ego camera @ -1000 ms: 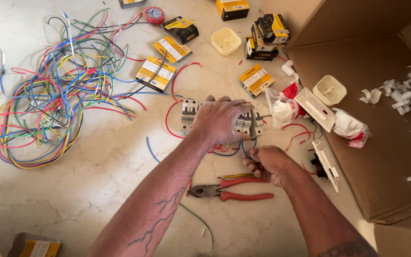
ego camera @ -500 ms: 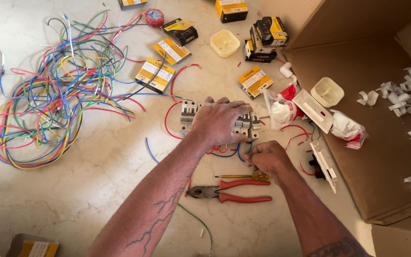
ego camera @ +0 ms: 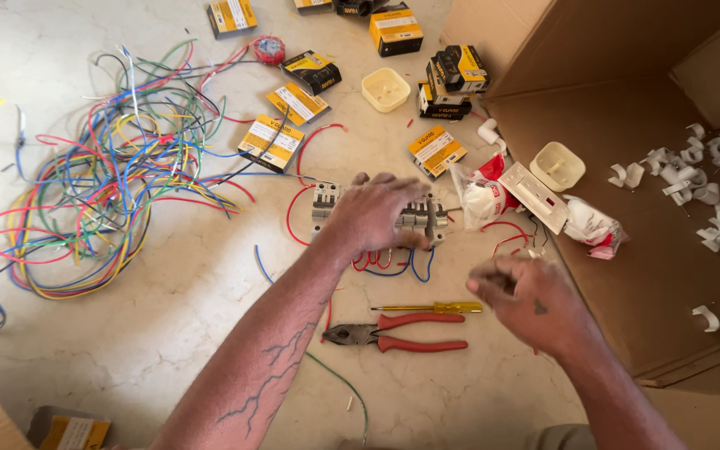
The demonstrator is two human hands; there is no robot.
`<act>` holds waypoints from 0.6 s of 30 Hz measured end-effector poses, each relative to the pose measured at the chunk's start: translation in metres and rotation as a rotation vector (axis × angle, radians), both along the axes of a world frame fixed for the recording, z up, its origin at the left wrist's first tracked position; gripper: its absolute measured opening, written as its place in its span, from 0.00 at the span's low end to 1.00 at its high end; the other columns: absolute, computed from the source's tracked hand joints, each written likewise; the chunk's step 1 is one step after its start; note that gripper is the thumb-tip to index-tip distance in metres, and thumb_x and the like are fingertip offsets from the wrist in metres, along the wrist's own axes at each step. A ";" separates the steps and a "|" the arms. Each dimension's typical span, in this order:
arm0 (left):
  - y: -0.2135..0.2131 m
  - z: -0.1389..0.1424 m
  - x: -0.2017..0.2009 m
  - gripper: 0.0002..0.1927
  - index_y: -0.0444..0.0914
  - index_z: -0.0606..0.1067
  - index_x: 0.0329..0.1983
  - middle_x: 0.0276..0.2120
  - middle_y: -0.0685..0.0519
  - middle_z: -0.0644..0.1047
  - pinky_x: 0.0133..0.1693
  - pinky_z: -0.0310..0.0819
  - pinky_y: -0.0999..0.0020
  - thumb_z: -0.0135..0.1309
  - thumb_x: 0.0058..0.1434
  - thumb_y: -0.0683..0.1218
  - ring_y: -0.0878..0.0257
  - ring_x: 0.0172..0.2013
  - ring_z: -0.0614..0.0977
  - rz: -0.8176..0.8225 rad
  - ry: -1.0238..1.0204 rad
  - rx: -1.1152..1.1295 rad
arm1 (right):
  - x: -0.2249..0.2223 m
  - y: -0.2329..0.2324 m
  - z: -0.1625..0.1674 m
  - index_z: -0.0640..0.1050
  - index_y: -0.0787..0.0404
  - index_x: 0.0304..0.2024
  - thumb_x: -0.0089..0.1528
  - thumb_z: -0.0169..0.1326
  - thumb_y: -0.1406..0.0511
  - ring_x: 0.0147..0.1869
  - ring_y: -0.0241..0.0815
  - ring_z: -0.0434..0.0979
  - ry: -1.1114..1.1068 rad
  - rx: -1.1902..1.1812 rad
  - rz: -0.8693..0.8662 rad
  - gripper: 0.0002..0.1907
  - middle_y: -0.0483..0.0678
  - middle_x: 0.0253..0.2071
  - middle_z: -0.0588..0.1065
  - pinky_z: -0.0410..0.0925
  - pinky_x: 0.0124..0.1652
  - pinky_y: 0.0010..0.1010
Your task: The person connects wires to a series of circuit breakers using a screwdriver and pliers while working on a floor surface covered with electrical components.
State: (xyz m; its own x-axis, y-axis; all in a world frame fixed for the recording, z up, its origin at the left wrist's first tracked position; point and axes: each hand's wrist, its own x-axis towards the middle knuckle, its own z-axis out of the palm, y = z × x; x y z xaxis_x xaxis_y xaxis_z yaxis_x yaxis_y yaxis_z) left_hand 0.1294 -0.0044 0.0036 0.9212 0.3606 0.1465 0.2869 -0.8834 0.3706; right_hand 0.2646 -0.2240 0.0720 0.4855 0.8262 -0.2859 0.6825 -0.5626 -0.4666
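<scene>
One head-worn view looks steeply down, close over the floor. Forearms enter from the lower edge; wires fill the upper left, a cardboard box the right.

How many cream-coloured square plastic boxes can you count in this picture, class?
2. One cream square box lies on the floor at the top, among the small cartons; the other cream box sits on the cardboard flap at right. More may be hidden.
</scene>
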 end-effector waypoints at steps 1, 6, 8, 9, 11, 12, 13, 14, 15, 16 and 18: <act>0.002 0.005 0.000 0.50 0.46 0.68 0.67 0.67 0.51 0.69 0.60 0.55 0.34 0.64 0.45 0.74 0.51 0.64 0.69 0.021 -0.036 -0.002 | -0.002 -0.001 -0.002 0.85 0.58 0.41 0.57 0.62 0.57 0.35 0.42 0.84 0.019 -0.016 0.026 0.15 0.50 0.32 0.84 0.75 0.40 0.36; 0.000 0.059 -0.017 0.34 0.40 0.75 0.59 0.58 0.48 0.78 0.61 0.68 0.52 0.64 0.55 0.63 0.52 0.60 0.76 0.121 -0.236 -0.132 | -0.007 0.023 -0.019 0.84 0.58 0.42 0.58 0.62 0.57 0.36 0.44 0.83 0.006 0.082 -0.025 0.15 0.52 0.33 0.83 0.73 0.41 0.37; -0.007 0.089 -0.033 0.31 0.38 0.77 0.57 0.53 0.46 0.80 0.56 0.72 0.55 0.64 0.57 0.61 0.51 0.54 0.80 0.070 -0.284 -0.223 | -0.011 0.037 -0.024 0.84 0.56 0.44 0.58 0.62 0.57 0.36 0.48 0.82 0.061 0.075 -0.050 0.15 0.53 0.32 0.83 0.73 0.40 0.39; -0.012 0.103 -0.043 0.29 0.38 0.77 0.56 0.50 0.45 0.81 0.54 0.74 0.57 0.64 0.57 0.60 0.50 0.51 0.82 0.047 -0.304 -0.269 | -0.011 0.040 -0.025 0.84 0.56 0.44 0.58 0.62 0.57 0.37 0.46 0.83 0.065 0.109 -0.014 0.15 0.53 0.32 0.83 0.74 0.41 0.38; -0.017 0.125 -0.063 0.25 0.39 0.80 0.52 0.44 0.46 0.84 0.50 0.76 0.57 0.64 0.58 0.59 0.51 0.45 0.84 0.079 -0.300 -0.196 | -0.012 0.042 -0.024 0.85 0.57 0.42 0.56 0.61 0.58 0.38 0.43 0.86 0.074 0.173 0.054 0.14 0.51 0.33 0.84 0.75 0.43 0.35; -0.019 0.132 -0.073 0.24 0.39 0.81 0.50 0.42 0.47 0.85 0.48 0.77 0.58 0.64 0.58 0.59 0.52 0.42 0.85 0.094 -0.296 -0.165 | -0.013 0.043 -0.023 0.85 0.56 0.42 0.56 0.62 0.58 0.38 0.43 0.85 0.069 0.154 0.026 0.15 0.51 0.34 0.84 0.75 0.44 0.36; -0.023 0.136 -0.084 0.23 0.38 0.81 0.49 0.41 0.48 0.85 0.47 0.78 0.60 0.63 0.58 0.58 0.55 0.42 0.86 0.139 -0.316 -0.250 | -0.011 0.044 -0.020 0.86 0.55 0.42 0.55 0.63 0.57 0.39 0.43 0.85 0.063 0.133 -0.004 0.15 0.50 0.35 0.84 0.74 0.44 0.36; -0.029 0.136 -0.096 0.23 0.38 0.80 0.48 0.41 0.48 0.85 0.46 0.79 0.62 0.63 0.58 0.58 0.57 0.42 0.86 0.181 -0.339 -0.337 | -0.009 0.044 -0.017 0.86 0.55 0.42 0.55 0.63 0.57 0.40 0.44 0.84 0.052 0.111 -0.037 0.15 0.50 0.36 0.84 0.74 0.45 0.37; -0.035 0.134 -0.106 0.22 0.37 0.80 0.48 0.41 0.49 0.85 0.45 0.80 0.64 0.62 0.59 0.57 0.60 0.42 0.87 0.222 -0.363 -0.424 | -0.006 0.043 -0.014 0.86 0.55 0.42 0.55 0.64 0.56 0.40 0.44 0.84 0.029 0.130 -0.021 0.16 0.50 0.36 0.84 0.74 0.45 0.37; -0.043 0.129 -0.114 0.21 0.37 0.80 0.46 0.38 0.49 0.85 0.42 0.80 0.64 0.62 0.59 0.57 0.59 0.39 0.86 0.285 -0.358 -0.480 | -0.003 0.041 -0.010 0.85 0.56 0.42 0.56 0.64 0.54 0.40 0.44 0.84 0.006 0.146 -0.003 0.17 0.51 0.37 0.84 0.74 0.45 0.37; -0.065 0.109 -0.129 0.21 0.37 0.81 0.45 0.38 0.48 0.86 0.44 0.80 0.64 0.62 0.60 0.57 0.59 0.41 0.86 0.391 -0.384 -0.662 | 0.003 0.037 -0.006 0.85 0.57 0.43 0.56 0.64 0.53 0.41 0.45 0.84 -0.036 0.145 0.017 0.19 0.51 0.37 0.83 0.74 0.45 0.37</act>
State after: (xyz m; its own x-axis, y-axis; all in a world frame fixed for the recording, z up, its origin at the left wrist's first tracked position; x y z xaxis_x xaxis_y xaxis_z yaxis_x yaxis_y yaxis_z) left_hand 0.0002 -0.0699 0.1130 0.6423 0.7632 0.0700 0.2748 -0.3146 0.9086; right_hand 0.2673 -0.1868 0.0665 0.4789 0.8657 -0.1455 0.7090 -0.4791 -0.5174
